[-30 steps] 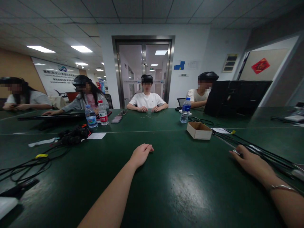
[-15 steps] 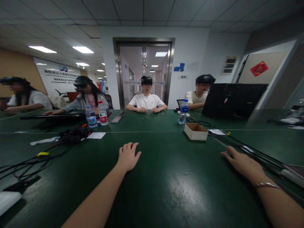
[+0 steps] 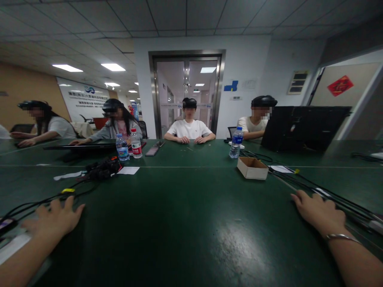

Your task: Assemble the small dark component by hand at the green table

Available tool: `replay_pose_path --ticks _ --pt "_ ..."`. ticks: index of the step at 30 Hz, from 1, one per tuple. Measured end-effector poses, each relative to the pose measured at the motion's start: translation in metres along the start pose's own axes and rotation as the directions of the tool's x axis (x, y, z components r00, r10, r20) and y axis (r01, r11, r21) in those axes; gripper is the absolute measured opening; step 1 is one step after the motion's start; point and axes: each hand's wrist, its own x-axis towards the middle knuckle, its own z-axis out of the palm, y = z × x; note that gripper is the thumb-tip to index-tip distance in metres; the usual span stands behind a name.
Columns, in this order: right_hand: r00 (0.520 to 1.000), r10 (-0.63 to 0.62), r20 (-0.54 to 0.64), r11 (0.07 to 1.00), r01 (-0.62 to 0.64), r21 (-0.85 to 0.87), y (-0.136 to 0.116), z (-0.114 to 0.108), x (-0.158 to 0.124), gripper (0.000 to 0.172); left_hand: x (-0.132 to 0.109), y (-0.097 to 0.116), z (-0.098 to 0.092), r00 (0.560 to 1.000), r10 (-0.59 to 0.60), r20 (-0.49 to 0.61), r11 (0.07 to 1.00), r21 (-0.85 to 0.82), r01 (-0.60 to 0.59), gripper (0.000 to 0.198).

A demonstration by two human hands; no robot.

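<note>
At the lower left, my left hand (image 3: 55, 218) is slightly blurred, palm down with its fingers spread and nothing in it. It hovers over or rests beside black cables (image 3: 18, 209) that carry a yellow tag (image 3: 68, 191); whether it touches them I cannot tell. On the right, my right hand (image 3: 320, 211) lies palm down on the green table (image 3: 179, 219), fingers loosely bent and apart, with a bracelet at the wrist. Close to its fingertips run more black cables (image 3: 302, 184). No held object shows in it.
An open cardboard box (image 3: 253, 173) stands right of centre, with a water bottle (image 3: 236, 143) behind it. Two bottles, a blue-labelled one (image 3: 122, 148) and a red-labelled one (image 3: 136, 145), stand left near a black cable bundle (image 3: 101, 169). Several people sit opposite; a black monitor (image 3: 302, 127) is at right.
My left hand has swept from the middle of the table to the cables at the left. My right hand stays beside the right-hand cables. The view has turned slightly left.
</note>
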Motion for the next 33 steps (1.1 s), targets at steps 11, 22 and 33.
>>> replay_pose_path --ticks 11,22,33 --pt "0.998 0.014 -0.067 1.000 -0.014 -0.003 0.001 0.006 -0.001 0.048 0.004 -0.006 -0.003 0.997 -0.046 0.057 0.991 0.131 0.039 0.059" --pt "0.996 0.019 -0.085 0.999 -0.021 -0.024 -0.004 0.005 -0.004 0.051 -0.044 0.064 -0.019 0.919 0.376 -0.118 0.886 0.337 -0.319 0.039" --pt "0.900 -0.203 -0.386 0.979 0.200 -0.050 -0.050 -0.015 -0.029 0.051 -0.095 0.192 -0.015 0.597 0.785 -0.164 0.595 -0.068 -0.801 0.032"
